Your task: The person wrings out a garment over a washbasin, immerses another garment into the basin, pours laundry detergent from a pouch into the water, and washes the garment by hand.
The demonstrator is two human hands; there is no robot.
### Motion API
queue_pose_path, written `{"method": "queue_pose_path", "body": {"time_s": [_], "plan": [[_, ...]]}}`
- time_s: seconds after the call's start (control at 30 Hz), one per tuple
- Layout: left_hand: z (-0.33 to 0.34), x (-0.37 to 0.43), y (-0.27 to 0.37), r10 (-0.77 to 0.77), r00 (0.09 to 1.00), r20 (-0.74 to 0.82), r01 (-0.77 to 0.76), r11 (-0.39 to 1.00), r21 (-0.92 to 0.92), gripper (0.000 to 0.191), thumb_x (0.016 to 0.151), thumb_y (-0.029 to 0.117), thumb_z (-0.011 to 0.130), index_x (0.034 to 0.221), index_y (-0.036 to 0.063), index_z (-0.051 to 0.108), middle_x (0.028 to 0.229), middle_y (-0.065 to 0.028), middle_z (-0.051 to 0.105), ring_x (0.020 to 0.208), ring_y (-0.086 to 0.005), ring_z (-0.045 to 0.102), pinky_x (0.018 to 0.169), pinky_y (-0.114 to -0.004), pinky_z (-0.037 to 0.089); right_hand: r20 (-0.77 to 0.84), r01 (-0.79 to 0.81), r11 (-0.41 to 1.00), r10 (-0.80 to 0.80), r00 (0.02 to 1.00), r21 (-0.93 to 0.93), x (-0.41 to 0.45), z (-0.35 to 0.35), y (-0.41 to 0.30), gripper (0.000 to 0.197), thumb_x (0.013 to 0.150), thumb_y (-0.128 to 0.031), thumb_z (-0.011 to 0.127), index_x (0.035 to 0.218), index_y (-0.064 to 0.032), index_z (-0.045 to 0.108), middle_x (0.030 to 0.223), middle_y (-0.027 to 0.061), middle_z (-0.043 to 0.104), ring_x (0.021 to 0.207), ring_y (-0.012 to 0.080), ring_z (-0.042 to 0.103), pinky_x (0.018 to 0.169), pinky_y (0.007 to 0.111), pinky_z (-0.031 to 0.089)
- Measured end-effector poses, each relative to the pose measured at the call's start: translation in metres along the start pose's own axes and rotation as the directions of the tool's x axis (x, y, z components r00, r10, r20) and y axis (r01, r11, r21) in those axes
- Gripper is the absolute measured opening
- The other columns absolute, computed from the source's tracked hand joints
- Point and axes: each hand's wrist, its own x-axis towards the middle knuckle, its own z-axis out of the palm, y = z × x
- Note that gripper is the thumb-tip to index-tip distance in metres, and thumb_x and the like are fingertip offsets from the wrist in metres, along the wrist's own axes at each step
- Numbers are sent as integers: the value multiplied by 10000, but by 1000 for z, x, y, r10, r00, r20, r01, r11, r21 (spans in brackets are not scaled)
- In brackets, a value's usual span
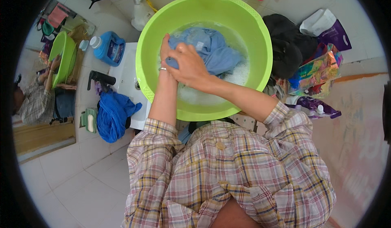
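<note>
A light-blue garment (221,55) lies bunched in sudsy water inside a large lime-green plastic basin (201,113). A small white tag shows on its wet fabric. My right hand (191,66) has its fingers curled over a fold of this cloth and presses it at my left wrist. Beneath it, my left hand (165,49) points away from me along the basin's left side, one digit extended. Most of its palm and other fingers are hidden, so its grip on the cloth is unclear. A thin bracelet (162,69) circles my left wrist.
Left of the basin are a white sink (129,69), a black faucet (102,80), a blue detergent bottle (110,49), a bright-blue cloth (114,115) and a soap dish (90,120). Dark clothing (284,44), a shiny iridescent bag (317,73) and purple pouches (336,35) crowd the right.
</note>
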Motion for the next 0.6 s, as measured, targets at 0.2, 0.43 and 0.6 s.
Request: {"method": "queue_pose_path", "body": {"time_s": [0.2,0.43,0.6], "plan": [[-24,48,-38,-73,990,-125,54,988,-148,387,891,390,404,1098,84,516,979,-125,597,905,-251,570,804,-370,462,-205,-368,920,389,898,132,43,16,58,338,787,-352,581,919,-43,619,930,216,556,933,389,515,805,469,419],[-3,44,-36,-84,984,-157,82,996,-21,342,909,344,392,1040,70,549,1002,-108,613,908,-237,578,813,-372,469,8,-595,791,600,800,145,64,6,77,353,812,-325,525,987,-27,597,923,229,569,967,401,520,786,505,423],[-83,47,-24,-13,796,605,237,926,-292,286,912,312,410,994,84,562,983,-92,617,882,-210,586,794,-355,477,-155,-11,1000,13,988,18,17,23,15,395,823,-371,494,938,-11,609,872,245,598,850,379,584,728,468,453]]}}
